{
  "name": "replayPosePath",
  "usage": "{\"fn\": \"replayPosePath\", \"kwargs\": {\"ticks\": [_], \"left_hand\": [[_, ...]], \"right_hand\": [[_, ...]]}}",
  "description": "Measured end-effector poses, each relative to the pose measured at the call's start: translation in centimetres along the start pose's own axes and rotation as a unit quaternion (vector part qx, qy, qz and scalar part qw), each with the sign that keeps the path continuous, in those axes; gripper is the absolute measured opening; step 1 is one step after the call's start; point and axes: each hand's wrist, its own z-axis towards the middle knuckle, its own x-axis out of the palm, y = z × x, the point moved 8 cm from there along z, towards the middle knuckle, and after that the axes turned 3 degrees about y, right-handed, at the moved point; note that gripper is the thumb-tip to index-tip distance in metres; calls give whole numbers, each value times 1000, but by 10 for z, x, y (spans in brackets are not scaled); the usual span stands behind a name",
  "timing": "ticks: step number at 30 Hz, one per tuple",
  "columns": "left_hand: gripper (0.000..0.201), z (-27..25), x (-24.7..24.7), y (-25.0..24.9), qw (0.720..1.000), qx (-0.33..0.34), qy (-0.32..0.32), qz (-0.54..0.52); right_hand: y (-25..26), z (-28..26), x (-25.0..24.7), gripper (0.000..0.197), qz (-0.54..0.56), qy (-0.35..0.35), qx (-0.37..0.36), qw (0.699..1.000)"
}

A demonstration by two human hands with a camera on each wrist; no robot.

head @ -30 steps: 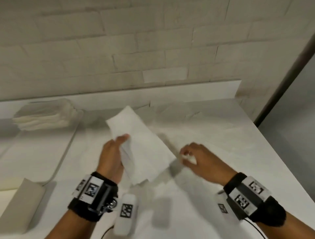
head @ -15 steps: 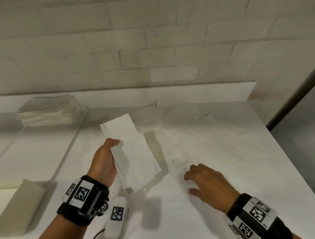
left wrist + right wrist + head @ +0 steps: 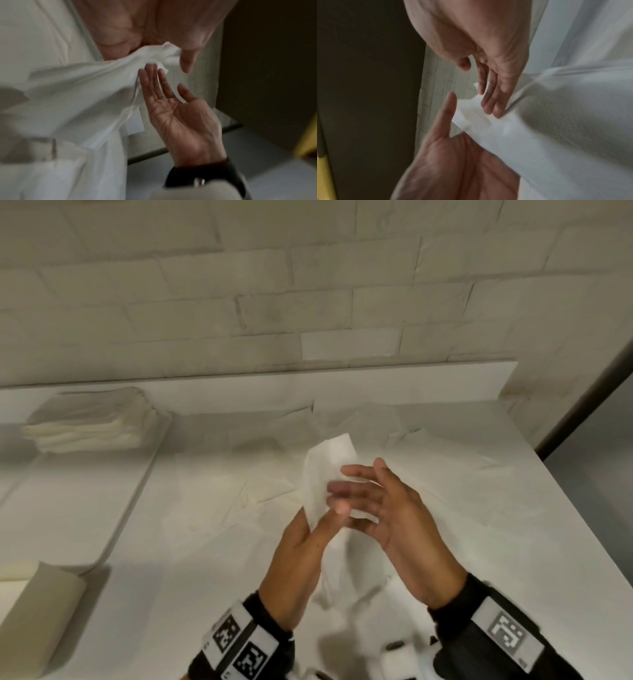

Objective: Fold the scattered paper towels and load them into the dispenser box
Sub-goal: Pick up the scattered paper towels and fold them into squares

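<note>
A white paper towel (image 3: 325, 467) stands upright above the counter, and my left hand (image 3: 301, 546) holds it from below with the thumb across its front. My right hand (image 3: 394, 508) is just right of it, fingers straight and laid against the sheet. In the left wrist view the left thumb pinches a bunched corner of the towel (image 3: 85, 88), while the right hand (image 3: 180, 115) shows an open palm with fingertips on the paper. In the right wrist view straight right fingers (image 3: 491, 105) press the towel (image 3: 539, 135) over the left hand (image 3: 450, 162).
A stack of folded towels (image 3: 92, 422) lies on a white tray (image 3: 68, 508) at the back left. A beige block (image 3: 44, 614) sits at the near left. Several loose towels (image 3: 445, 453) are spread over the counter, whose right edge (image 3: 565, 529) drops off.
My right hand has lifted off the counter and come up against the towel. My left hand has carried the towel right, toward the middle.
</note>
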Motion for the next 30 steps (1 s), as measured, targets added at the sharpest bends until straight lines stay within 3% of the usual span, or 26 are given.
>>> {"fn": "replayPosePath", "kwargs": {"ticks": [3, 5, 7, 8, 9, 11, 12, 13, 14, 18, 21, 22, 24, 26, 28, 30], "left_hand": [[36, 4, -6, -8, 998, 6, -41, -47], [29, 7, -17, -6, 996, -22, -65, -61], [24, 9, -33, -3, 992, -49, -94, -75], [24, 10, -39, -2, 989, -59, -107, -82], [23, 11, -45, -2, 987, -64, -117, -86], [23, 13, -54, 1, 985, -75, -132, -86], [23, 14, -57, 4, 984, -81, -136, -87], [24, 14, -60, 8, 982, -92, -142, -88], [26, 15, -62, 13, 979, -103, -149, -90], [44, 13, -72, 37, 970, -148, -176, -74], [40, 11, -77, 47, 969, -165, -174, -60], [35, 10, -78, 49, 969, -168, -174, -57], [28, 6, -77, 51, 969, -172, -171, -53], [33, 2, -72, 55, 969, -176, -165, -57], [47, 0, -64, 58, 970, -179, -146, -75], [44, -2, -54, 52, 973, -167, -119, -102]], "right_hand": [[9, 3, -12, 37, 99, -26, -19, 995], [20, 6, -49, 25, 78, -110, -57, 989], [29, 11, -86, 21, -81, -165, -75, 980], [30, 14, -99, 17, -232, -162, -70, 956], [24, 18, -106, 9, -405, -124, -45, 905], [-13, 20, -121, 35, -678, -13, 62, 733], [-28, 18, -129, 46, -735, 15, 96, 671], [-34, 16, -132, 49, -763, 21, 102, 637], [-35, 16, -130, 47, -776, 15, 81, 625], [-26, 18, -122, 26, -783, -35, 18, 621], [-15, 14, -118, 22, -777, -68, 4, 626], [-7, 11, -115, 20, -751, -85, -14, 655], [13, 1, -100, 11, -649, -101, -74, 750], [24, -11, -67, 7, -560, -72, -133, 814], [14, -20, -27, 11, -540, -4, -151, 828], [-10, -25, 3, 31, -575, 53, -138, 805]]}}
